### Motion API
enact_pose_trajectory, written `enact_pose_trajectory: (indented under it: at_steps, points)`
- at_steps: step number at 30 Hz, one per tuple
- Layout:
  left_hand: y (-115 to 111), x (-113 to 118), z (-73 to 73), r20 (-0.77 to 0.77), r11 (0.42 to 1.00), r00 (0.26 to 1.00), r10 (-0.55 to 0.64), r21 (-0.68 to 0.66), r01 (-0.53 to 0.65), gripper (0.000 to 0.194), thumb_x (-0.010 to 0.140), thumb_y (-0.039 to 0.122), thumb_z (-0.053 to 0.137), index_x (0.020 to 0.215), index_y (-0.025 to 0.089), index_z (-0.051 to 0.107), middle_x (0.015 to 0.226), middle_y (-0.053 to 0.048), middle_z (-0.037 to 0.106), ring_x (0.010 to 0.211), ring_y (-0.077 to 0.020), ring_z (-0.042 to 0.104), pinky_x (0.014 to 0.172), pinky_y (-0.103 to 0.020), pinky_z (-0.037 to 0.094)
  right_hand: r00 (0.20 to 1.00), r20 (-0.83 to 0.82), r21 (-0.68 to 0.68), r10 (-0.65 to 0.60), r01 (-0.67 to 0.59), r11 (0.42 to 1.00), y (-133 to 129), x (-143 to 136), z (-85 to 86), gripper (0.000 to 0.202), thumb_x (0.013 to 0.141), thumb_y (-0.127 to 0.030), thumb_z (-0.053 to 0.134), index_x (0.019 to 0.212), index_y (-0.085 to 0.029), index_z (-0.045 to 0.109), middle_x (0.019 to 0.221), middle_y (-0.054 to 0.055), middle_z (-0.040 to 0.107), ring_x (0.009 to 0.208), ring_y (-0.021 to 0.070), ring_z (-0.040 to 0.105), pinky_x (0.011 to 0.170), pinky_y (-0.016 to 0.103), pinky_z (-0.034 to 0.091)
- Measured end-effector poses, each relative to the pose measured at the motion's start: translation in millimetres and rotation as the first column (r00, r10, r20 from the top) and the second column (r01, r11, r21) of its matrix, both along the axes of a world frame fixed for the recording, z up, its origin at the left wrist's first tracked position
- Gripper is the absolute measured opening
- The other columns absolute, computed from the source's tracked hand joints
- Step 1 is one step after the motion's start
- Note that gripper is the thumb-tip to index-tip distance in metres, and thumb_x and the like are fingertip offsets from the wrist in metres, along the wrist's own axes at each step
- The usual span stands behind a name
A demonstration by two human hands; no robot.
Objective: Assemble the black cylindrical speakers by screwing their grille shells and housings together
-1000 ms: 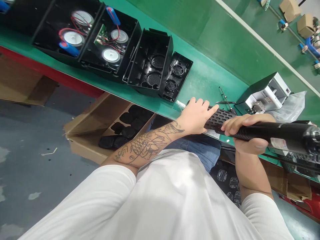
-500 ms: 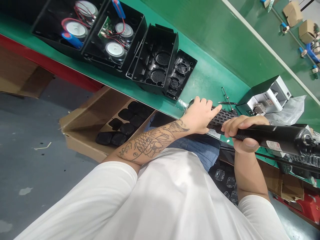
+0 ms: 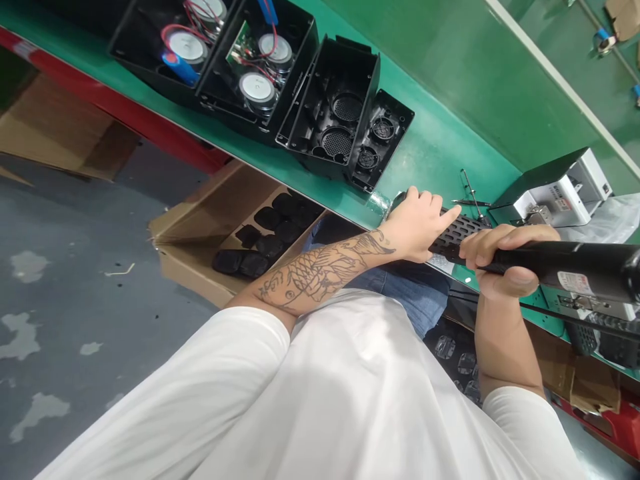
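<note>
My left hand [image 3: 417, 223] is wrapped over the near-left end of a black slotted panel [image 3: 456, 233] at the front edge of the green bench. The fingers lie on its top, and the part under the palm is hidden. To the right, my right hand [image 3: 507, 260] is closed round a black cylindrical power tool [image 3: 590, 267] lying nearly level, its body pointing right. The tool's front end, toward the slotted panel, is hidden by my fingers.
Black housings with speakers [image 3: 257, 87] and a speaker housing [image 3: 343, 107] stand at the left on the bench [image 3: 415, 143]. A silver-black machine [image 3: 560, 193] is at the right. Below is a cardboard box [image 3: 193, 253] of black parts.
The whole view has shifted, so bench items appear further right. Both hands keep their holds on the panel and the tool.
</note>
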State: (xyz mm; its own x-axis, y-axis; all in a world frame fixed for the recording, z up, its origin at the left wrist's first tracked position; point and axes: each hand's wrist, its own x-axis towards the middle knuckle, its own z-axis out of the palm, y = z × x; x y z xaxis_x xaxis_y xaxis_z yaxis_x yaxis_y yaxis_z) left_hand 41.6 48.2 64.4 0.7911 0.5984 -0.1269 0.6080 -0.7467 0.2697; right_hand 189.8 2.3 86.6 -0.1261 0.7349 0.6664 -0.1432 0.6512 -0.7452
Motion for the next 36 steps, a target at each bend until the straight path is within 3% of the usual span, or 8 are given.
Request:
enact_pose_trajectory:
  at_steps: [6, 12, 18, 20, 24, 26, 32, 36]
  points:
    - [-0.4, -0.2, 0.2, -0.008, 1.0, 1.0, -0.007, 0.007, 0.007, 0.102, 0.094, 0.045, 0.078, 0.179, 0.013, 0.032, 0.153, -0.03, 0.061, 0.131, -0.0448, 0.059, 0.11, -0.053, 0.036, 0.999, -0.005, -0.005, -0.034, 0.034, 0.999, -2.7, -3.0, 0.3, 0.031, 0.099, -0.04, 0.082, 0.087, -0.019, 0.062, 0.058, -0.004, 0.054, 0.037, 0.0104, 0.045, 0.044, 0.021, 0.054]
    - [-1.5, -1.5, -3.1, 0.01, 1.0, 1.0, -0.007, 0.024, 0.006, 0.102, 0.093, 0.046, 0.078, 0.178, 0.012, 0.034, 0.151, -0.03, 0.063, 0.13, -0.0454, 0.06, 0.108, -0.052, 0.037, 0.887, -0.042, -0.023, -0.459, 0.459, 0.888, -11.4, -17.2, -10.1, 0.044, 0.099, -0.054, 0.087, 0.087, -0.022, 0.059, 0.058, -0.005, 0.049, 0.04, 0.0112, 0.044, 0.044, 0.023, 0.049]
    - [-3.0, 1.0, -4.2, -0.006, 1.0, 1.0, 0.024, 0.013, -0.024, 0.097, 0.099, 0.051, 0.069, 0.178, 0.01, 0.033, 0.145, -0.031, 0.065, 0.126, -0.0457, 0.064, 0.101, -0.051, 0.039, 0.852, -0.019, 0.001, -0.523, 0.523, 0.852, -11.6, 5.0, 8.4, 0.048, 0.097, -0.064, 0.086, 0.096, -0.021, 0.065, 0.06, -0.004, 0.053, 0.043, 0.0135, 0.051, 0.045, 0.027, 0.053]
    - [-4.1, 1.4, -4.3, -0.009, 0.999, 0.999, 0.031, 0.02, -0.031, 0.094, 0.1, 0.05, 0.067, 0.178, 0.009, 0.034, 0.142, -0.03, 0.066, 0.124, -0.0448, 0.064, 0.1, -0.051, 0.039, 0.77, -0.076, 0.048, -0.633, 0.637, 0.769, 2.9, 36.2, 18.7, 0.044, 0.099, -0.058, 0.084, 0.101, -0.017, 0.067, 0.06, -0.004, 0.054, 0.043, 0.0137, 0.053, 0.042, 0.026, 0.051]
    - [-5.2, 1.2, -6.0, -0.018, 0.999, 0.999, 0.035, 0.032, -0.035, 0.095, 0.097, 0.05, 0.07, 0.177, 0.01, 0.036, 0.14, -0.029, 0.068, 0.122, -0.0434, 0.064, 0.1, -0.049, 0.039, 0.312, -0.192, 0.081, -0.931, 0.95, 0.302, 44.9, 116.0, 25.7, 0.025, 0.117, -0.032, 0.055, 0.097, -0.016, 0.054, 0.054, -0.007, 0.046, 0.039, 0.0095, 0.049, 0.039, 0.016, 0.038]
    - [-5.4, 1.2, -6.7, -0.017, 0.999, 0.999, 0.031, 0.034, -0.03, 0.095, 0.098, 0.051, 0.068, 0.177, 0.01, 0.036, 0.14, -0.029, 0.068, 0.122, -0.0437, 0.064, 0.099, -0.05, 0.039, 0.203, -0.161, 0.002, -0.966, 0.979, 0.205, 61.2, 147.8, 20.7, 0.016, 0.117, -0.014, 0.045, 0.103, -0.017, 0.051, 0.054, -0.01, 0.049, 0.041, 0.0079, 0.051, 0.045, 0.013, 0.041]
    - [-5.7, -3.5, -10.2, 0.044, 0.999, 0.999, 0.008, 0.043, -0.01, 0.093, 0.099, 0.052, 0.069, 0.175, 0.009, 0.04, 0.143, -0.031, 0.066, 0.125, -0.046, 0.065, 0.102, -0.054, 0.045, 0.178, -0.144, -0.14, -0.973, 0.97, 0.198, 77.5, 178.9, -4.0, 0.036, 0.123, -0.026, 0.028, 0.089, -0.024, 0.04, 0.049, -0.011, 0.038, 0.033, 0.0066, 0.041, 0.036, 0.015, 0.031]
    - [0.6, -21.7, -38.9, 0.362, 0.994, 0.927, -0.095, 0.092, 0.066, 0.078, 0.103, 0.057, 0.062, 0.168, 0.014, 0.052, 0.159, -0.027, 0.06, 0.146, -0.0424, 0.058, 0.125, -0.061, 0.042, 0.192, -0.143, -0.129, -0.971, 0.969, 0.211, 69.9, 164.6, 1.3, 0.034, 0.12, -0.028, 0.035, 0.089, -0.022, 0.045, 0.049, -0.011, 0.038, 0.031, 0.0069, 0.038, 0.034, 0.015, 0.031]
